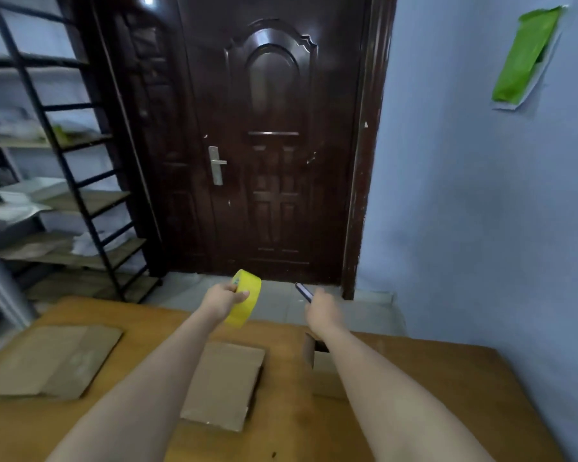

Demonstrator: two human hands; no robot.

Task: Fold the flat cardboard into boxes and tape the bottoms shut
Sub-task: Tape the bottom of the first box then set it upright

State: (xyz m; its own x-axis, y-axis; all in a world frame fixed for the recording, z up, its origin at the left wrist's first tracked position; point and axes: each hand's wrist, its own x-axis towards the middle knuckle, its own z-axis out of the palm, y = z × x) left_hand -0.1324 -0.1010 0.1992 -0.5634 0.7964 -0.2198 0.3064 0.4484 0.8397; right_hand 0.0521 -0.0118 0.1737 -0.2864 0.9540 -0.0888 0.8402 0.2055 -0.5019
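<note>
While both arms reach out above the wooden table (447, 378), the left hand (222, 300) grips one yellow tape roll (246, 300) and the right hand (321, 311) closes around one dark cutter (303, 292). Two flat cardboard pieces (52, 360) (222, 383) and one half-raised box (324, 368) lie below the forearms.

Wooden worktop (447, 388), orange-brown, fills lower part of head view. Three cardboard pieces lie directly on it, well apart. Left: flat cardboard sheet (52, 360), large, flaps spread, near worktop's left edge. Centre: folded flat cardboard (222, 383), smaller, lying between the two forearms. Right: partly opened box (324, 365), one flap standing upright, rest hidden under right forearm. Small dark speck (273, 455) on worktop near bottom edge. Beyond worktop's far edge, pale tiled floor (281, 305).
</note>
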